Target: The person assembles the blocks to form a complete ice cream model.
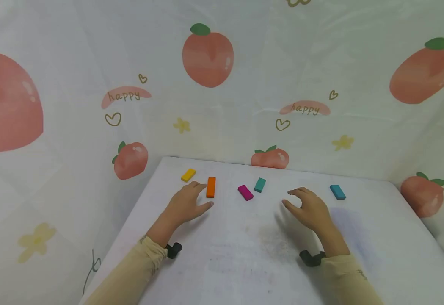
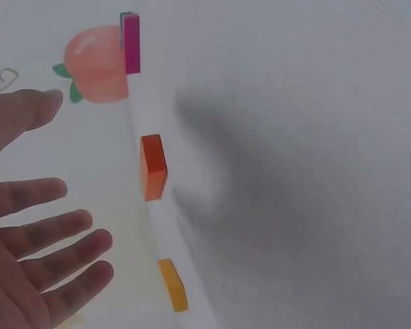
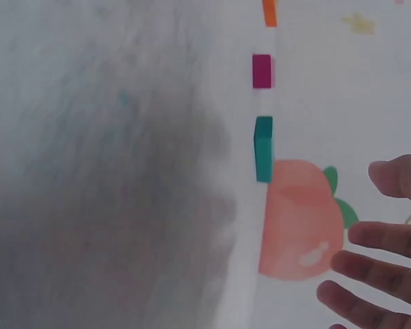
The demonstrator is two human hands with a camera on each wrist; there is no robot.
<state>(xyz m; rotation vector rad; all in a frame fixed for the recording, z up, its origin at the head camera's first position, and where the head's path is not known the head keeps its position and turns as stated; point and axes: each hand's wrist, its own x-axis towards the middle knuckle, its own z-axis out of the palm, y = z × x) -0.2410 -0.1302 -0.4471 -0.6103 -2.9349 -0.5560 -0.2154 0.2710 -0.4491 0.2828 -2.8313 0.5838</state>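
Observation:
My left hand (image 1: 185, 203) hovers over the table just in front of the orange block (image 1: 210, 187), thumb and fingers apart, holding nothing. Beyond its fingers lies a yellow block (image 1: 188, 175). My right hand (image 1: 310, 208) is held above the table with spread fingers and nothing in them, between the teal block (image 1: 260, 185) and the blue block (image 1: 337, 192). A magenta block (image 1: 245, 192) lies left of the teal one. In the left wrist view the left hand (image 2: 41, 219) has its fingers parted; the right wrist view shows the right hand (image 3: 387, 253) likewise.
The white table (image 1: 237, 262) meets a cloth backdrop (image 1: 244, 84) printed with peaches, flowers and hearts, which also hangs along both sides. Black wrist-mounted pieces jut out at the left cuff (image 1: 174, 250) and the right cuff (image 1: 311, 258), low over the table.

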